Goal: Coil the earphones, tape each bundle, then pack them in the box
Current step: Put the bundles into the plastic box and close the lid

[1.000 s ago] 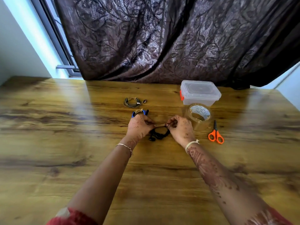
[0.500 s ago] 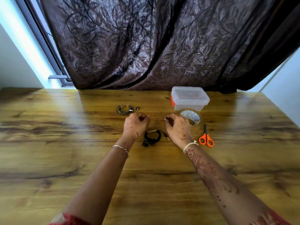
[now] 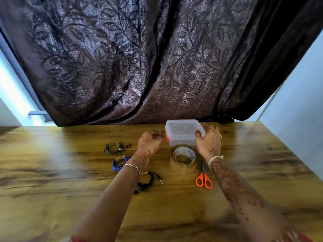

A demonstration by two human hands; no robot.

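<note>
Far left on the table (image 3: 52, 172) I see a grey bundle (image 3: 113, 148), then a blue bundle (image 3: 119, 163), then a black bundle (image 3: 146, 182) partly under my left forearm; all three look coiled and lie well apart from the box (image 3: 183, 132). My left hand (image 3: 150, 139) is curled just beside the box's orange latch (image 3: 167, 137); whether it touches it, I cannot tell. Nearer me are the tape roll (image 3: 183, 158) and scissors (image 3: 203, 179). My right hand (image 3: 208, 142) grips the box's right end. I judge packing is starting: next, release the latch and lift the lid while steadying the box.
</note>
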